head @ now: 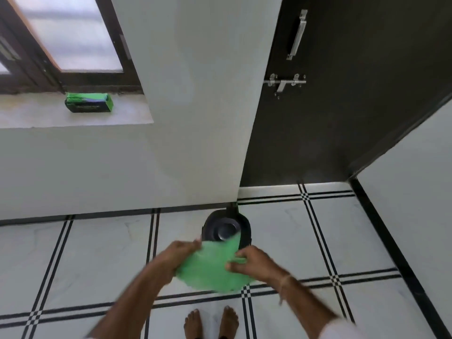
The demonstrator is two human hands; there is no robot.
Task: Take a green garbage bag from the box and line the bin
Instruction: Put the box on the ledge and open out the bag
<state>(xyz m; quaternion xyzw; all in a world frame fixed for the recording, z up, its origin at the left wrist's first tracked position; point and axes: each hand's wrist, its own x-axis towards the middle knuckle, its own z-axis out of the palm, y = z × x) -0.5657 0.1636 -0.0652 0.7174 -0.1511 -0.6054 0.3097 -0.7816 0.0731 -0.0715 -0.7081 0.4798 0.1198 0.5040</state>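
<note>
A crumpled green garbage bag (210, 267) hangs between my two hands above the floor. My left hand (178, 253) grips its left edge and my right hand (252, 261) grips its right edge. Just beyond the bag, a small black bin (226, 228) stands open on the floor against the corner of the white wall; the bag's upper edge overlaps the bin's near rim. The green and black box of bags (89, 102) lies on the window sill at the upper left, far from both hands.
A white tiled floor with black stripes (97, 253) spreads around the bin. My bare feet (211, 322) stand just behind it. A dark door (342, 94) with a metal latch and handle is at the right, and a window (68, 35) is above the sill.
</note>
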